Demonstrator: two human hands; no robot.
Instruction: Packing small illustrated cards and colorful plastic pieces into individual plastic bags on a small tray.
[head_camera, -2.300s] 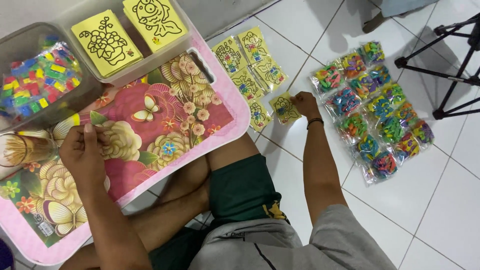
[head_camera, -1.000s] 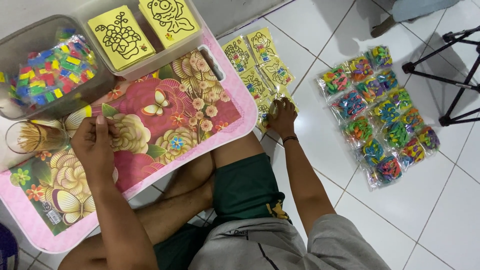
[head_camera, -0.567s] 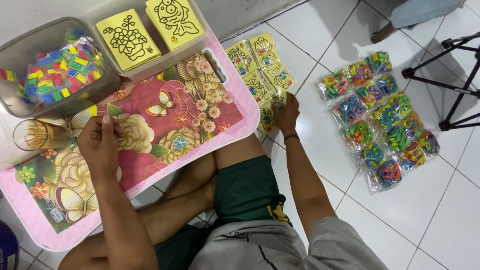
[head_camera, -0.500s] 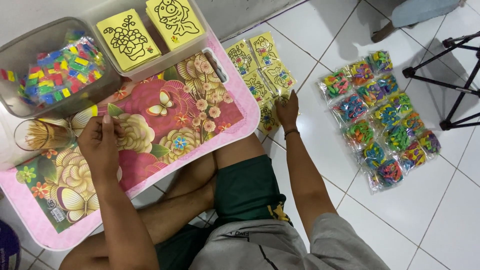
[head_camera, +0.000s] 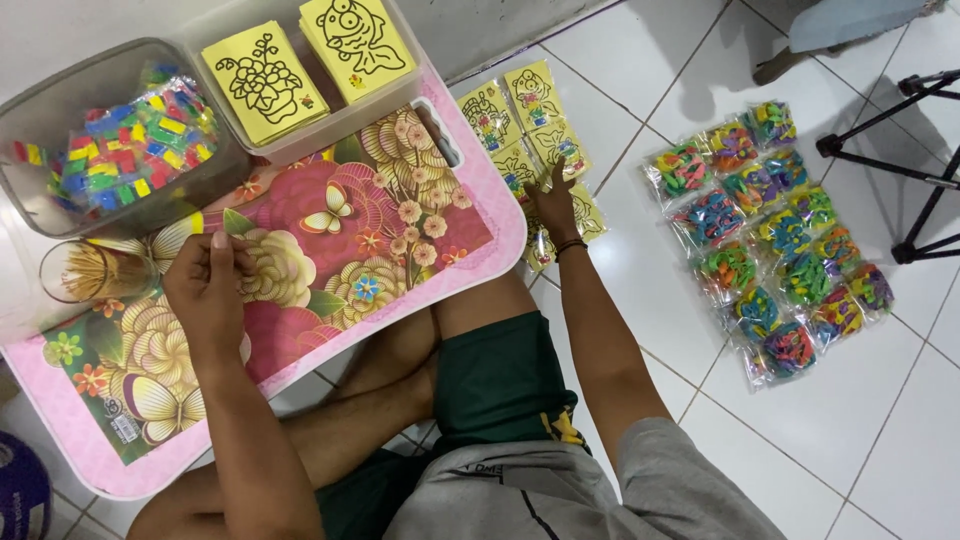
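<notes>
Around the left grip (head_camera: 205, 285) the flowered surface (head_camera: 330, 240) lies open toward the person; a cup of sticks (head_camera: 85, 270) stands just beside it, bins beyond. Bare tile separates the right grip (head_camera: 553, 200) from the bagged toys (head_camera: 770, 230).

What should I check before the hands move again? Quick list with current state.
1. Right hand on the yellow picture packets on the floor: ok, fingers rest on them.
2. Right hand has a packet gripped: cannot tell.
3. Left hand over the floral tray table: ok.
4. Left hand pinching something small: cannot tell what.
5. Cup of sticks upright beside the left hand: ok.
6. Bags of coloured pieces laid out apart from both hands: ok.
</notes>
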